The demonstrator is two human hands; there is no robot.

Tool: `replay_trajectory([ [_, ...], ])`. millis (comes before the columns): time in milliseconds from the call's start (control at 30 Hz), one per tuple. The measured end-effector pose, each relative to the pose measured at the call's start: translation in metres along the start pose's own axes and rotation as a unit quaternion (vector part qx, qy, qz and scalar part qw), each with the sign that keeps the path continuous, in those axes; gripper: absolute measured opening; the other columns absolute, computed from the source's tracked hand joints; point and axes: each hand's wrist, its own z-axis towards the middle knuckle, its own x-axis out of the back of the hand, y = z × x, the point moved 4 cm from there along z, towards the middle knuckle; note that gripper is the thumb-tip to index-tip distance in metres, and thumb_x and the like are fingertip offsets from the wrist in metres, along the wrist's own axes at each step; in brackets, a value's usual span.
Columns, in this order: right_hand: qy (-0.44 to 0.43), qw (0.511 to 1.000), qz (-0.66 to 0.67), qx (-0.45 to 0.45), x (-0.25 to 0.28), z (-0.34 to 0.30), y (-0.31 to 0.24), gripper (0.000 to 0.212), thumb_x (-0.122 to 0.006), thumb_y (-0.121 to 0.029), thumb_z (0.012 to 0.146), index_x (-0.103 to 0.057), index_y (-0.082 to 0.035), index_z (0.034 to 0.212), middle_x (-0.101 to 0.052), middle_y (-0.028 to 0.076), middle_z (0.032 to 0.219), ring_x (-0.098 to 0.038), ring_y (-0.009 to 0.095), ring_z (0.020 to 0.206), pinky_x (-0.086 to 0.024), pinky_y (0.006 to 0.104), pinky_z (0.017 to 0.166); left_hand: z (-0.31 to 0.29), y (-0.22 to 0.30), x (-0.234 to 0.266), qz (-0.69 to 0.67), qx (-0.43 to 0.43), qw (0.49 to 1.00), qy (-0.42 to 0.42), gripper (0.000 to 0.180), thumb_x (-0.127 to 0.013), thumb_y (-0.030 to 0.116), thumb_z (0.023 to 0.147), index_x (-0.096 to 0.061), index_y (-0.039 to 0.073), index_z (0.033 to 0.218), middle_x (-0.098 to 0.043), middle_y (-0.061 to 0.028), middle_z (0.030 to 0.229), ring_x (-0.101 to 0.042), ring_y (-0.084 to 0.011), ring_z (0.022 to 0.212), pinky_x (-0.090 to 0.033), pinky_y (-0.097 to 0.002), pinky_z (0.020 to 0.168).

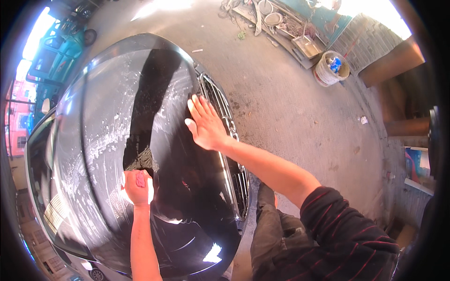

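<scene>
Left hand (137, 186) grips a soft pink sponge (140, 179), likely slippery, on the soapy hood (108, 117); right hand (205, 125) rests spread flat.

The car bonnet (140, 140) is seen in glossy black, streaked and flecked with white soap foam. A pink sponge (140, 179) is pressed on it by the left hand (137, 187). The grille (225, 136) is made of silvery chrome bars over dark gaps. A dark sleeve (342, 225) with thin red stripes is worn on the right arm, and dark grey trousers (276, 243) are seen below it. The ground (290, 103) is grey-brown and stained. A white bucket (330, 69) holds something blue. A teal vehicle (61, 51) is parked beyond the bonnet.
</scene>
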Motion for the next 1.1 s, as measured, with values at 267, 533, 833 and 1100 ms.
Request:
replay_trajectory([
  [267,-0.212,0.964,0.040,0.158,-0.001,-0.134,-0.047,0.077,-0.050,-0.043,0.118,-0.036,0.004,0.177,-0.028,0.026,0.187,-0.020,0.047,0.176,-0.015,0.0583,0.143,0.009,-0.003,0.013,0.044,-0.027,0.999,0.002,0.021,-0.080,0.011,0.092,-0.060,0.007,0.087,-0.058,-0.0124,0.088,-0.059,-0.0379,0.084,-0.049,-0.0507,0.076],
  [533,-0.104,0.975,0.196,0.021,-0.034,0.098,0.063,0.066,-0.054,-0.037,0.117,-0.048,0.001,0.170,-0.042,0.026,0.179,-0.033,0.044,0.170,-0.024,0.0552,0.142,0.104,0.027,-0.047,0.108,0.011,0.994,0.022,0.029,-0.073,0.008,0.084,-0.047,0.011,0.072,-0.051,-0.0101,0.070,-0.054,-0.0347,0.066,-0.043,-0.0485,0.060],
  [833,-0.206,0.966,-0.002,0.156,-0.014,0.091,0.008,0.067,-0.058,-0.035,0.114,-0.049,0.003,0.168,-0.040,0.027,0.180,-0.034,0.049,0.169,-0.027,0.0617,0.138,0.175,-0.028,-0.107,0.079,0.064,0.995,-0.001,0.029,-0.076,0.011,0.076,-0.049,0.014,0.069,-0.055,-0.0078,0.069,-0.055,-0.0334,0.062,-0.045,-0.0479,0.057],
  [1100,-0.230,0.963,0.037,0.138,-0.008,0.082,0.012,0.066,-0.055,-0.038,0.117,-0.050,0.003,0.168,-0.043,0.026,0.179,-0.035,0.048,0.168,-0.025,0.0627,0.139,0.214,0.013,-0.110,0.208,0.060,0.976,0.030,0.023,-0.078,0.020,0.082,-0.057,0.016,0.074,-0.063,-0.0091,0.080,-0.063,-0.0350,0.074,-0.052,-0.0492,0.067],
])
